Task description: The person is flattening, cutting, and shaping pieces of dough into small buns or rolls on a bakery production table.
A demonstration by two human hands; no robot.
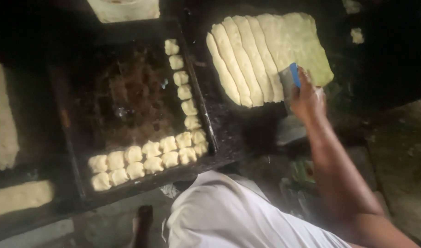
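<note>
at the far right of the dark counter (pixel 247 133), the right hand (pixel 307 98) is clenched around the blue handle of a flat metal dough scraper (pixel 289 82), blade pointing down. the blade meets the near edge of the pale, soft rolled-out dough sheet (pixel 302 41), right where the last cut strip ends. the left part of that sheet is already sliced into long, slightly curved strips (pixel 238 59) lying side by side and touching; the right part is uncut, with a matte, lightly dimpled surface and an uneven outline. open dark counter shows below the sheet and to its right, up to the rough grey floor (pixel 403 151).

left of the sheet, just beside it, sits a large blackened rectangular metal baking tray (pixel 127 92) with a raised rim and a scorched, crusty brown bottom. small, rounded, cream-coloured dough pieces (pixel 148 158) line its near edge in two rows and its right edge in a single column, packed against each other; the middle and left of the tray are bare.

further pale dough slabs (pixel 3 119) lie at the far left edge, partly cut off by the frame. white cloth (pixel 228 216) covers the person's lap at the bottom. the left hand is out of sight.
</note>
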